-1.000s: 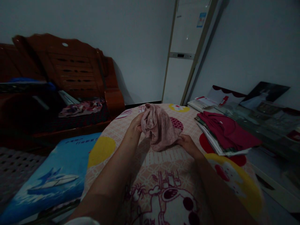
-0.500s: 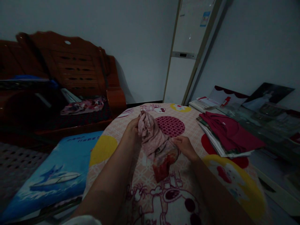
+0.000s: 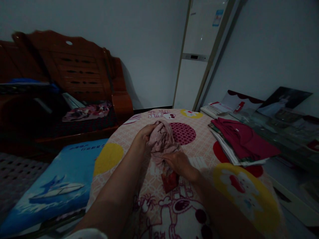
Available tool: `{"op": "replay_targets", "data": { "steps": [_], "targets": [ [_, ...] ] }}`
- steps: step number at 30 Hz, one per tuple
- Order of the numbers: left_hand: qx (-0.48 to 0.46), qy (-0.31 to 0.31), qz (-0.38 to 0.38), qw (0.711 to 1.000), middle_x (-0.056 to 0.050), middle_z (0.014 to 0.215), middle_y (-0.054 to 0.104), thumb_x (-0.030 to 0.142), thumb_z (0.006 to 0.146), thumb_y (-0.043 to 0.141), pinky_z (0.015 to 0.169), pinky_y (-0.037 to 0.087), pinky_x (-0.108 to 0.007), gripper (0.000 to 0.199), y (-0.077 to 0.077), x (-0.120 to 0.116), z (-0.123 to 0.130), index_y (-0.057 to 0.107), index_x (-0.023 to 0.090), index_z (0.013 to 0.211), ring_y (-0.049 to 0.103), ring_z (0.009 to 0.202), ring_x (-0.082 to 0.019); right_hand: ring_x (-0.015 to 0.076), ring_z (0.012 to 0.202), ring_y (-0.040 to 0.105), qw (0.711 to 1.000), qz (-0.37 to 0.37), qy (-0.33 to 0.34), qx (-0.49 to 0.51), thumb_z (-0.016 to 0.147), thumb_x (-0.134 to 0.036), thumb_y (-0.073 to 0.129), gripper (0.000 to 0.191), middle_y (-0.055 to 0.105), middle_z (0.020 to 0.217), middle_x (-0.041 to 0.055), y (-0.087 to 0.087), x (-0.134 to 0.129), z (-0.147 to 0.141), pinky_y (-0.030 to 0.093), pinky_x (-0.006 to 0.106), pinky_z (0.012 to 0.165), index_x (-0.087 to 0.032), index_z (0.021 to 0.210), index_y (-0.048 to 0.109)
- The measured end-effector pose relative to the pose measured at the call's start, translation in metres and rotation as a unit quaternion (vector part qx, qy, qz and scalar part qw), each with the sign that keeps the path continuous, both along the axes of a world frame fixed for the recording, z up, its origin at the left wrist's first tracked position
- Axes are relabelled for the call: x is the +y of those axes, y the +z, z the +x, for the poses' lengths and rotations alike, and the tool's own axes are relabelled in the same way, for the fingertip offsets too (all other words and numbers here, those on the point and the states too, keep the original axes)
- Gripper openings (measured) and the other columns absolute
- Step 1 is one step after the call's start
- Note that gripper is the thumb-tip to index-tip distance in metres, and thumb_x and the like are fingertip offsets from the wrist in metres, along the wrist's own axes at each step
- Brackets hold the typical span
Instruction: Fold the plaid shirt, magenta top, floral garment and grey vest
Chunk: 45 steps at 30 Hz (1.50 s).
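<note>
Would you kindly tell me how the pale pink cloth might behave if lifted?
The pale pink cloth is probably floppy, since it bunches in folds between the left hand and right hand. Its thin-looking fabric also suggests little weight.

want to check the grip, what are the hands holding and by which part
A pink cloth: the left hand grips its bunched left side, the right hand its nearer part.

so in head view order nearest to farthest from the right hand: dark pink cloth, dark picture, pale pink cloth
1. Pale pink cloth: touching the right hand
2. Dark pink cloth: off to the right
3. Dark picture: farther right and back
</note>
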<state>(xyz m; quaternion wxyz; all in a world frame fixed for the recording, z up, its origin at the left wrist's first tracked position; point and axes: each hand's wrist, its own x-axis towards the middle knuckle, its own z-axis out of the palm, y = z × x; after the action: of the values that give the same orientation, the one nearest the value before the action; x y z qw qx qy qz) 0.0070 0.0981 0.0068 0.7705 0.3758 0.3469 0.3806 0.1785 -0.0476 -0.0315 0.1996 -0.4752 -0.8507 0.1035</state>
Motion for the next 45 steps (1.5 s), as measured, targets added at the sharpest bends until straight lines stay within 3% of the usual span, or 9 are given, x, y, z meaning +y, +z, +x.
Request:
{"op": "replay_targets", "data": {
  "steps": [4, 9, 12, 17, 22, 29, 33, 39, 45],
  "targets": [
    [0.073, -0.003, 0.008, 0.997, -0.009, 0.072, 0.073, 0.017, 0.073, 0.069, 0.064, 0.059, -0.034, 0.012, 0.005, 0.001, -0.020, 0.070, 0.011, 0.083, 0.069, 0.063, -0.022, 0.0119, 0.055, 0.058, 0.963, -0.171, 0.046, 0.204, 0.087, -0.024, 0.056, 0.015, 0.067, 0.064, 0.0003, 0.014, 0.000, 0.018, 0.043, 0.021, 0.054, -0.017, 0.084, 0.070],
    [0.124, 0.015, -0.018, 0.992, -0.011, 0.070, 0.073, 0.029, 0.074, 0.067, 0.064, 0.060, -0.047, 0.023, 0.012, -0.010, -0.059, 0.072, 0.012, 0.088, 0.070, 0.066, -0.032, 0.0111, 0.035, 0.051, 0.795, -0.443, 0.128, 0.394, 0.082, -0.039, 0.065, 0.026, 0.063, 0.052, -0.0023, 0.030, 0.002, 0.057, 0.040, 0.019, 0.036, -0.015, 0.090, 0.063],
    [0.122, 0.022, -0.034, 0.992, -0.015, 0.074, 0.073, 0.038, 0.073, 0.069, 0.066, 0.059, -0.054, 0.034, 0.011, -0.008, -0.065, 0.071, 0.012, 0.095, 0.070, 0.071, -0.039, 0.0141, 0.051, 0.064, 0.750, -0.326, 0.077, 0.571, 0.080, -0.034, 0.069, 0.018, 0.070, 0.067, 0.0018, 0.032, 0.016, 0.076, 0.054, 0.024, 0.049, -0.017, 0.085, 0.064],
    [-0.043, 0.249, 0.187, 0.949, -0.005, 0.114, 0.070, 0.036, 0.083, 0.063, 0.096, 0.052, -0.037, 0.050, 0.010, 0.013, -0.036, 0.054, 0.027, 0.131, 0.066, 0.107, -0.023, 0.0165, 0.119, 0.060, 0.660, -0.042, -0.088, 0.745, 0.080, -0.024, 0.065, 0.042, 0.058, 0.138, 0.0029, 0.021, 0.039, 0.121, 0.048, 0.040, 0.101, -0.032, 0.121, 0.058],
    [0.086, 0.316, 0.291, 0.899, -0.006, 0.135, 0.058, 0.032, 0.079, 0.070, 0.103, 0.042, -0.029, 0.060, 0.004, 0.018, -0.020, 0.050, 0.031, 0.135, 0.050, 0.129, -0.019, 0.0224, 0.130, 0.052, 0.733, -0.070, -0.200, 0.646, 0.077, -0.036, 0.069, 0.065, 0.044, 0.151, 0.0102, -0.003, 0.037, 0.147, 0.042, 0.046, 0.106, -0.032, 0.138, 0.048],
    [0.283, 0.210, 0.277, 0.894, 0.000, 0.058, 0.062, 0.031, 0.068, 0.073, 0.053, 0.045, -0.021, 0.021, -0.002, 0.003, -0.007, 0.070, 0.016, 0.081, 0.058, 0.056, -0.014, 0.0287, 0.126, 0.055, 0.853, -0.083, -0.158, 0.490, 0.075, -0.048, 0.071, 0.064, 0.060, 0.135, 0.0147, -0.009, 0.039, 0.115, 0.045, 0.047, 0.102, -0.021, 0.132, 0.060],
    [0.382, 0.102, 0.251, 0.884, 0.002, 0.045, 0.055, 0.028, 0.065, 0.076, 0.048, 0.041, -0.024, 0.025, -0.001, 0.001, -0.009, 0.070, 0.018, 0.086, 0.053, 0.044, -0.016, 0.0273, 0.132, 0.049, 0.938, -0.056, -0.085, 0.331, 0.085, -0.045, 0.062, 0.050, 0.058, 0.138, 0.0126, -0.017, 0.039, 0.108, 0.039, 0.048, 0.109, -0.022, 0.130, 0.063],
    [0.416, 0.041, 0.345, 0.841, -0.005, 0.099, 0.071, 0.026, 0.040, 0.090, 0.076, 0.049, -0.026, 0.080, -0.011, 0.007, -0.025, 0.064, 0.024, 0.115, 0.066, 0.097, -0.029, 0.0309, 0.133, 0.047, 0.991, 0.028, -0.078, 0.107, 0.088, -0.034, 0.057, 0.045, 0.049, 0.144, 0.0180, -0.040, 0.041, 0.099, 0.036, 0.052, 0.110, -0.017, 0.129, 0.064],
    [0.418, 0.097, 0.380, 0.819, -0.013, 0.125, 0.063, 0.021, 0.044, 0.089, 0.099, 0.041, -0.033, 0.088, -0.023, -0.001, -0.002, 0.058, 0.024, 0.127, 0.050, 0.127, -0.036, 0.0308, 0.128, 0.050, 0.988, 0.076, -0.118, 0.066, 0.086, -0.025, 0.053, 0.049, 0.056, 0.136, 0.0199, -0.053, 0.047, 0.098, 0.040, 0.052, 0.108, -0.013, 0.133, 0.058]
  ]
}}
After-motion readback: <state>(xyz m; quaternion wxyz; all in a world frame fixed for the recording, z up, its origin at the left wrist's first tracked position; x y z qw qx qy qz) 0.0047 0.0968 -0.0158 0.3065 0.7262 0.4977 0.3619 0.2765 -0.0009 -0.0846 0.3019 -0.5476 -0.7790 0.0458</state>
